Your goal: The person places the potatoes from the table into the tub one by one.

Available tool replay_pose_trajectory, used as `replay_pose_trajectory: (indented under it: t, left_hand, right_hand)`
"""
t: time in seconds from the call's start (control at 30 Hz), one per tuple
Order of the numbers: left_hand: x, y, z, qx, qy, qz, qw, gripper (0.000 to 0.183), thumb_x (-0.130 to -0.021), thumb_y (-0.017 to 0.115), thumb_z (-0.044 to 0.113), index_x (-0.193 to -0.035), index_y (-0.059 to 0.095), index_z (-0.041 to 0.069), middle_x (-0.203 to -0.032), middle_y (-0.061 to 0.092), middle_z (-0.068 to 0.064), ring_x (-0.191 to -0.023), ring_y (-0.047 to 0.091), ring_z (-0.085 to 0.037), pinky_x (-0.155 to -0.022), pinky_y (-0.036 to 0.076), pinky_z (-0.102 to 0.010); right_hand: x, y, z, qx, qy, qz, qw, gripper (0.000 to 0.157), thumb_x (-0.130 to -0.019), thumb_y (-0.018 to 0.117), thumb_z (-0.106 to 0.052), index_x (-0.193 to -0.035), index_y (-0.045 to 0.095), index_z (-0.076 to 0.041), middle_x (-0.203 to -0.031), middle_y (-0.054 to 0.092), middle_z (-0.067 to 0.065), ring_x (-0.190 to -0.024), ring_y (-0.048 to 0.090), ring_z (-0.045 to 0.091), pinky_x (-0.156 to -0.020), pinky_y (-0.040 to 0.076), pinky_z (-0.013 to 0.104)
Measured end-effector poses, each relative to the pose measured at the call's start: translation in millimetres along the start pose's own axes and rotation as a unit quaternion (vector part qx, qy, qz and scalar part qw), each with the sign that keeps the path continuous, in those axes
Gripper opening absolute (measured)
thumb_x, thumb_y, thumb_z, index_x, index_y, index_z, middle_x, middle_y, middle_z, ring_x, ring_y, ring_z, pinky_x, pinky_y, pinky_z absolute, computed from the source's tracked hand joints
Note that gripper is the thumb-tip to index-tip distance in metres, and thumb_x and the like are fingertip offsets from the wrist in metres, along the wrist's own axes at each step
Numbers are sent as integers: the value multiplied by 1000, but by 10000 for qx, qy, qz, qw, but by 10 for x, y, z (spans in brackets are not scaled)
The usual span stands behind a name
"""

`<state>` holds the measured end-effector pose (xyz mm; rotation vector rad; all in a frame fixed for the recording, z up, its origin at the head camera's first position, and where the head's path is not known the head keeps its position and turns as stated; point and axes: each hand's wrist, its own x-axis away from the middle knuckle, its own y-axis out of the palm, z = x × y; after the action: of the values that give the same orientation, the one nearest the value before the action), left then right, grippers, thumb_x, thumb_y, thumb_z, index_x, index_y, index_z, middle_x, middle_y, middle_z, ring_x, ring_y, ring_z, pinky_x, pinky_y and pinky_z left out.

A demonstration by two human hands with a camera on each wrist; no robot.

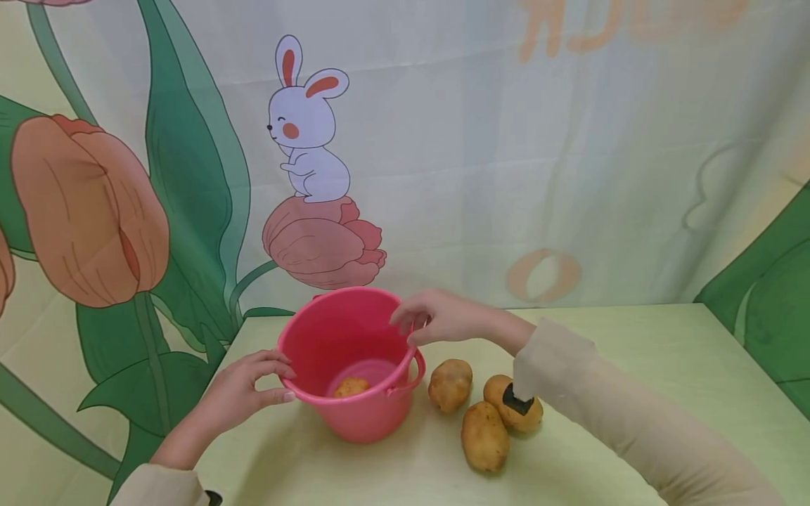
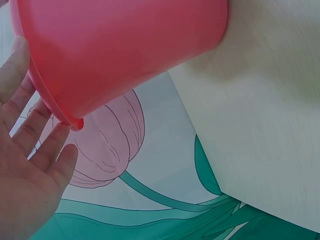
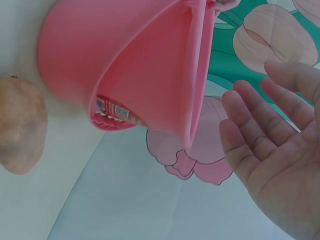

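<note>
A pink plastic bucket (image 1: 363,422) with a looped handle stands on the table, one potato (image 1: 351,386) lying on its bottom. At the bucket's left rim, my left hand (image 1: 237,393) holds the edge, fingers over the rim and thumb along the outer side. My right hand (image 1: 452,318) hovers at the right rim with relaxed fingers. In the right wrist view, the right palm faces the bucket's mouth, the fingers are spread, and a gap shows between them and the rim.
Right of the bucket lie three potatoes: one potato (image 1: 451,385) close to its side, another potato (image 1: 485,439) nearer the front, and a third potato (image 1: 528,414) partly covered by the right cuff. A printed cloth (image 1: 443,176) with a rabbit and tulips hangs behind the light-green table (image 1: 633,365).
</note>
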<state>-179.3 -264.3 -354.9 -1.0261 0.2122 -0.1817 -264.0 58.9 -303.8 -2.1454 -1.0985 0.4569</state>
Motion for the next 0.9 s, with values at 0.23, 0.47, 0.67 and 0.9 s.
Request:
replay_pose_trajectory:
  t: [0.23, 0.47, 0.67, 0.9]
  left_hand:
    - [0, -5, 9, -26, -13, 11, 10000, 28, -69, 72, 34, -92, 66, 18, -111, 57, -8, -106, 49, -29, -68, 53, -32]
    - [-5, 2, -8, -4, 44, -11, 10000, 28, -70, 72, 33, -93, 66, 18, -110, 57, -8, -105, 49, -28, -68, 53, -32]
    - [-9, 8, -14, 108, -6, -69, 9999, 29, -70, 72, 32, -93, 66, 16, -110, 57, -8, -106, 48, -29, -68, 53, -32]
    - [-16, 9, -9, 171, -23, -66, 9998, 32, -69, 72, 33, -94, 66, 14, -111, 56, -9, -107, 48, -29, -68, 54, -31]
  right_hand:
    - [68, -32, 149, -128, -34, 139, 9998, 30, -80, 58, -6, -110, 58, -3, -95, 64, 10, -82, 59, 14, -68, 51, 22]
    - [129, -8, 309, -259, 40, 203, 9995, 29, -80, 59, -7, -109, 60, -4, -93, 63, 6, -83, 57, 14, -67, 51, 22]
    - [167, 27, 451, -210, 299, 224, 9991, 27, -80, 60, -9, -107, 61, -6, -93, 63, 4, -84, 57, 14, -69, 50, 23]
    - [198, 102, 662, -131, 516, 127, 9985, 27, -78, 62, -8, -104, 61, -5, -93, 63, 5, -86, 57, 16, -71, 50, 25]
